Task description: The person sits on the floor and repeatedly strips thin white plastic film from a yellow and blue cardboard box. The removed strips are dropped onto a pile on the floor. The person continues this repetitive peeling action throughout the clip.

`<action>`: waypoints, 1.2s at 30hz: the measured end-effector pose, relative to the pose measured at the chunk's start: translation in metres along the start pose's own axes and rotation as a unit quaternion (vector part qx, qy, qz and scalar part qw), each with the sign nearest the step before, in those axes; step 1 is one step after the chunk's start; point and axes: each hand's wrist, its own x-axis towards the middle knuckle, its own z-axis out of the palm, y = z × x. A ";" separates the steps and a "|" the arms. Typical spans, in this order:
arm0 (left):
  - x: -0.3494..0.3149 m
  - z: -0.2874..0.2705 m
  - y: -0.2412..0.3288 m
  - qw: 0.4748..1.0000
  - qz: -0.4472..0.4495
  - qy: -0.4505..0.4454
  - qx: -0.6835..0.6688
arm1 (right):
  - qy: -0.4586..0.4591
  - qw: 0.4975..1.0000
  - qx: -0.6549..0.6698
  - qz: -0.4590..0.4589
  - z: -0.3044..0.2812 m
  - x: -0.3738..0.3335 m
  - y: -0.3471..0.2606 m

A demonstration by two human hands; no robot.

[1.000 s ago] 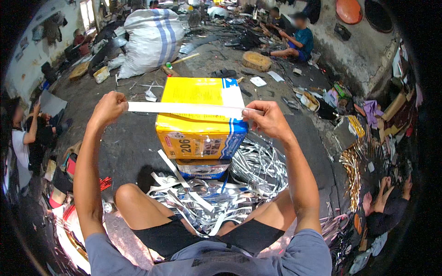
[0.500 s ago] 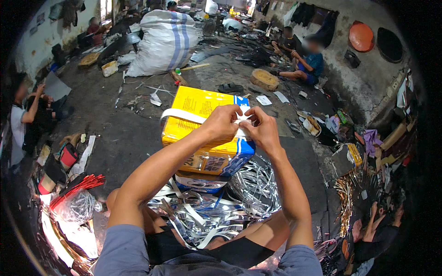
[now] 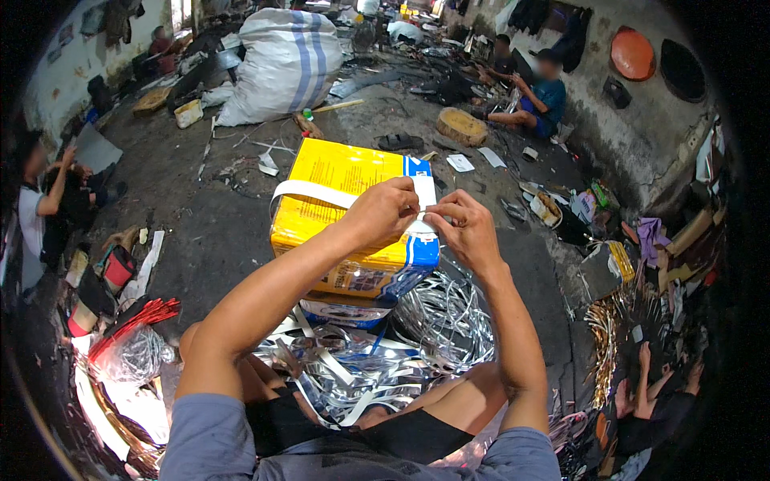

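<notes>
A yellow and blue box (image 3: 309, 228) stands in front of me. A white strip (image 3: 317, 191) curves in a loop past the box's left edge and runs over its top into my left hand (image 3: 382, 212). That hand is closed, its fingertips pinching the strip. Close beside it, my right hand (image 3: 472, 231) pinches the white material with thumb and forefinger. The two sets of fingertips nearly meet above the box's blue end, and they partly hide how the strip lies between them. A flat white piece shows just beyond the fingers.
Shiny silver strips (image 3: 449, 321) lie heaped between my legs and the box. Red strips (image 3: 132, 325) and a clear bag (image 3: 136, 357) are at my left. Farther off stand a big white sack (image 3: 281, 68) and a round wooden block (image 3: 461, 126). Several people sit around the room.
My fingertips have shifted, the right hand drawing slightly right and down from the left. More of the white piece beyond them shows. The box appears slightly lower and to the left at its front.
</notes>
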 end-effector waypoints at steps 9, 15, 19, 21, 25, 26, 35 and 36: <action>0.002 -0.001 0.006 0.988 -0.126 -0.029 -0.090 | -0.037 0.998 0.056 0.016 -0.006 0.002 0.010; 0.003 0.000 0.002 0.982 -0.143 -0.020 -0.122 | -0.003 0.993 0.099 0.057 0.004 0.002 0.012; 0.004 0.001 0.001 0.969 -0.189 -0.029 -0.155 | 0.034 0.986 0.139 0.090 0.012 -0.004 0.017; 0.005 0.001 0.000 0.961 -0.211 -0.037 -0.177 | 0.040 0.981 0.153 0.115 0.016 -0.004 0.021; 0.009 0.002 -0.002 0.958 -0.228 -0.044 -0.166 | 0.049 0.942 0.235 0.234 0.027 -0.004 0.025; 0.011 0.003 -0.003 0.964 -0.222 -0.045 -0.139 | 0.051 0.924 0.295 0.240 0.030 -0.004 0.026; 0.026 0.006 -0.015 0.980 -0.178 -0.067 -0.054 | 0.082 0.818 0.480 0.305 0.047 0.000 0.025; 0.029 0.004 -0.017 0.983 -0.164 -0.075 -0.044 | 0.081 0.814 0.494 0.294 0.046 0.001 0.025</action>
